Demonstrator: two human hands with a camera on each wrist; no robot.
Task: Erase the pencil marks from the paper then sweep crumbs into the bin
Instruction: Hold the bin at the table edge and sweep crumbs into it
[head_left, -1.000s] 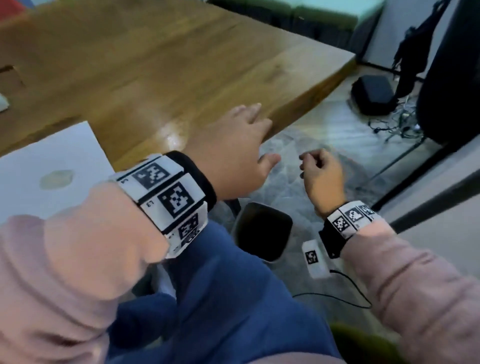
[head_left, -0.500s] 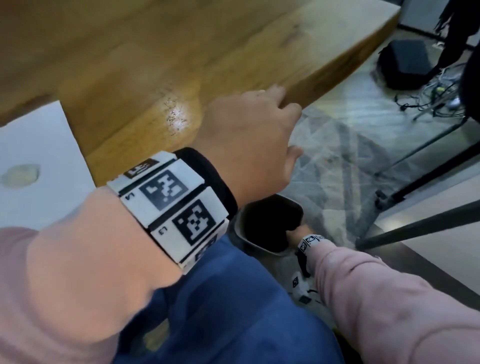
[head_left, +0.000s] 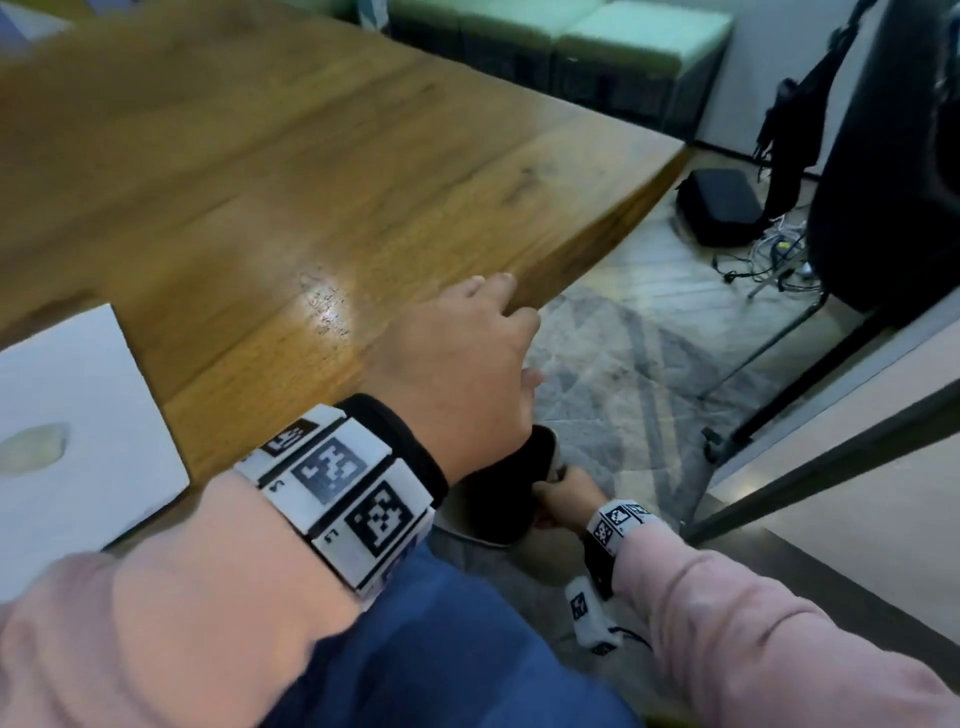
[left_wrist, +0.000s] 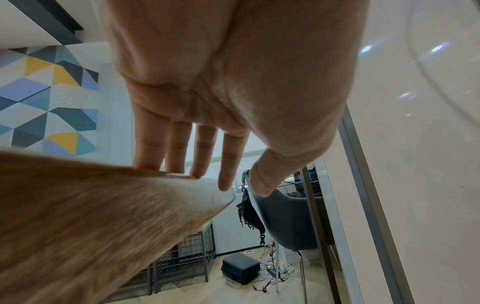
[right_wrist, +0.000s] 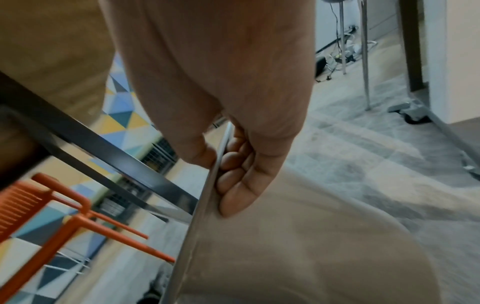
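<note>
Change: a second ago the right hand (head_left: 563, 499) hung in the air, loosely curled, right of centre in the head view; half a second ago it had dropped to the bin (head_left: 506, 488) on the floor; now it has hold of the bin's rim, low and centre in the frame.
Left hand: the left hand (head_left: 457, 364) has slid from further in on the wooden table (head_left: 311, 171) out to the near edge, at mid-frame.
Meaning: I judge the erasing finished and the sweep about to start, with the bin being fetched up to the table edge to catch the crumbs.
Right fingers: in the right wrist view the fingers (right_wrist: 233, 174) are curled inside the bin wall and the thumb presses the outside, pinching the thin rim between them.
Left fingers: in the left wrist view the fingers (left_wrist: 179, 148) are straight and slightly spread, tips touching the table edge; the thumb hangs free off the edge. It holds nothing.
Paper: the paper (head_left: 78, 415) lies at the lower left of the head view, on the table, well apart from the left hand.
Crumbs: too blurred to tell; specks near the shiny patch at mid-frame may be crumbs.
</note>
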